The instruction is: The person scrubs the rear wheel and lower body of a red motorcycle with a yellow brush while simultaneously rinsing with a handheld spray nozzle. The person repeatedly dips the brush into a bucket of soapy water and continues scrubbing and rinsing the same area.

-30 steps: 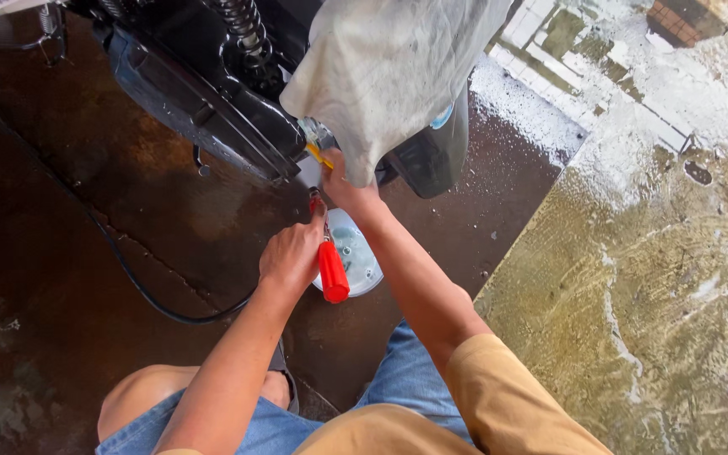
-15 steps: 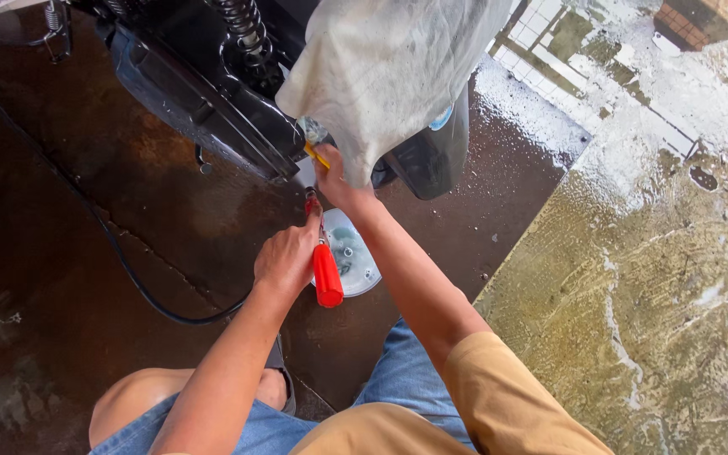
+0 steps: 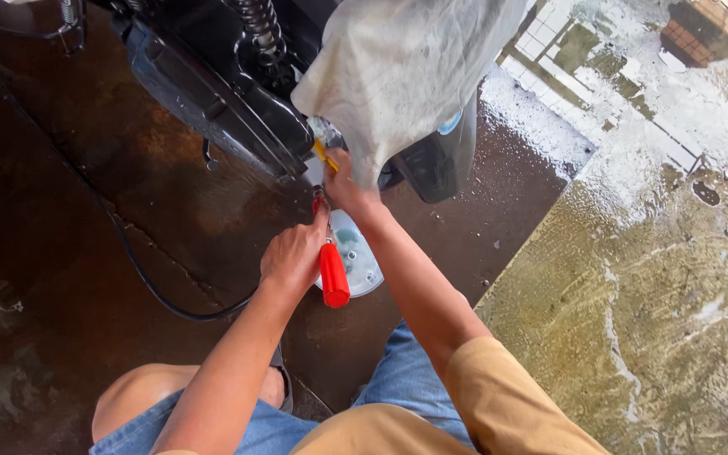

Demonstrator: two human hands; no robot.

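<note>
One black motorcycle (image 3: pixel 238 93), with its coiled shock spring showing, filled the top of your view above the dark wet concrete floor (image 3: pixel 69 253). A large off-white cloth (image 3: pixel 406 76) hung over the motorcycle's right side. A thin black cable (image 3: pixel 149 278) curved across the floor below the motorcycle. A small white round dish (image 3: pixel 362 261) lay on the floor just under the motorcycle. Your left hand (image 3: pixel 295 255), below the motorcycle, was closed around a red-handled screwdriver (image 3: pixel 332 271), its tip pointing up at the machine. Your right hand (image 3: pixel 349 187) reached under the cloth's edge against the motorcycle; whether it gripped anything could not be told.
</note>
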